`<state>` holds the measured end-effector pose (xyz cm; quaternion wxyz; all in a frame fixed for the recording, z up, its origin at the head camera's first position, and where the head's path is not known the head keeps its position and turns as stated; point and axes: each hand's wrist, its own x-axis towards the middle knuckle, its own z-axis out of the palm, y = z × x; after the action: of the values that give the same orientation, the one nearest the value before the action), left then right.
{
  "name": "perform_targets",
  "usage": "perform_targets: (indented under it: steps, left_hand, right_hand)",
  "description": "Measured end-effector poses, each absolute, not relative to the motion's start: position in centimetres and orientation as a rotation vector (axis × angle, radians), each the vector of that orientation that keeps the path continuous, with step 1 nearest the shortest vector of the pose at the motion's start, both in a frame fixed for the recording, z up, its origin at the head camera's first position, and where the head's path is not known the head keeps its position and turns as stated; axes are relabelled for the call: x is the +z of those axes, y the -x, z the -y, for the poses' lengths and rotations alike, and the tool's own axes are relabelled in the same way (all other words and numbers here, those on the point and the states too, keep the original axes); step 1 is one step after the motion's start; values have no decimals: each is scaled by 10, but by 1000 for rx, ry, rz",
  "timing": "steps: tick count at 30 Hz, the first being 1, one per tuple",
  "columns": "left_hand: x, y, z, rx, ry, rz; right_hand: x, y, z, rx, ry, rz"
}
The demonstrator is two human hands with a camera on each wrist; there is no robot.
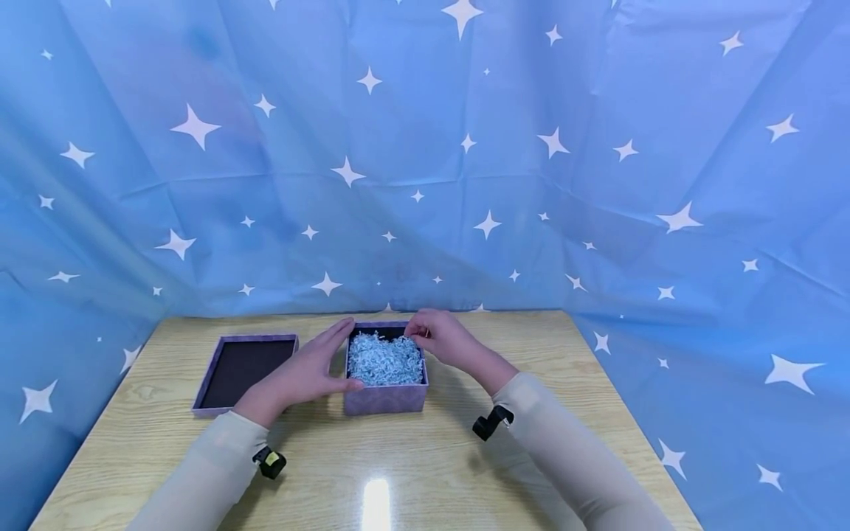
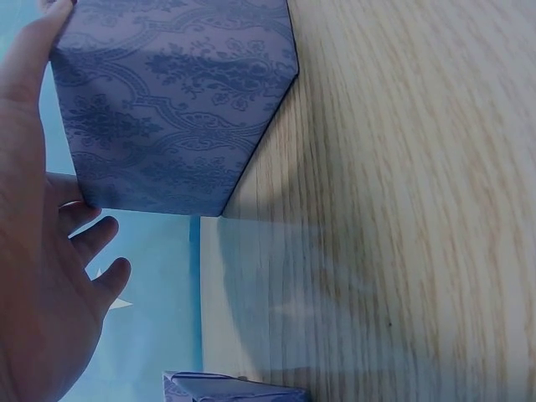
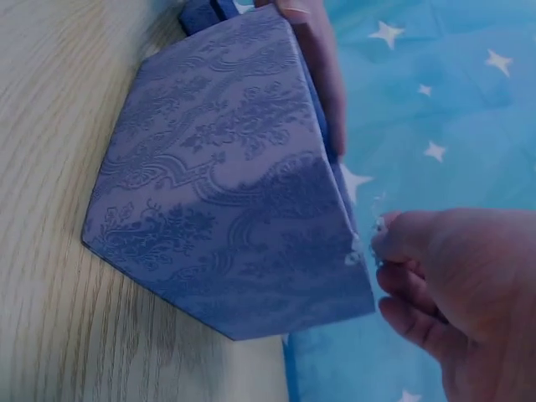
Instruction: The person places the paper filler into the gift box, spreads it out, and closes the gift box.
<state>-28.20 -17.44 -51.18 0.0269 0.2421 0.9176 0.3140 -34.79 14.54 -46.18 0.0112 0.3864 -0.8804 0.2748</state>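
A purple patterned box (image 1: 385,400), full of pale blue shredded paper (image 1: 385,361), stands lidless on the table. My left hand (image 1: 305,376) spreads along its left side, thumb at the front corner and fingertips near the back corner. The left wrist view shows those fingers (image 2: 84,230) against the box wall (image 2: 167,109). Over the right rim, my right hand (image 1: 443,339) has thumb and fingertips together. In the right wrist view, small shreds show at the fingertips of that hand (image 3: 477,285), just outside the box rim.
The box's lid (image 1: 249,372) lies to the left, dark inside upward. Beneath everything is a light wooden table (image 1: 412,457). A blue curtain with white stars (image 1: 425,147) hangs behind the table and along its sides.
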Motion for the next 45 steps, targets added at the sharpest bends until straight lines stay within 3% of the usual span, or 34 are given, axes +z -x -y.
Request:
perform_targets:
  steps: [7,17,24,29,36,45]
  left_hand:
    - [-513,283,174,964,-757,-2842]
    - [-513,282,175,967,-738,-2838]
    - [-514,281,177,983,-732,-2822]
    - [-514,281,178,1010,-736,-2804]
    - [-513,281,176,1014,-762,-2808]
    - [-510,282,177,984,-771,-2815]
  right_hand:
    - [-460,347,-137,667,-1275,2748]
    - [-460,343,-128,745,-1252,2816]
    - [-457,334,-93,817,-1434,2865]
    - [-465,336,-66,563,-1525,2936]
    - [-477,340,-52,32,-1401,3089]
    - [-476,335,-52,-54,-1268,3288]
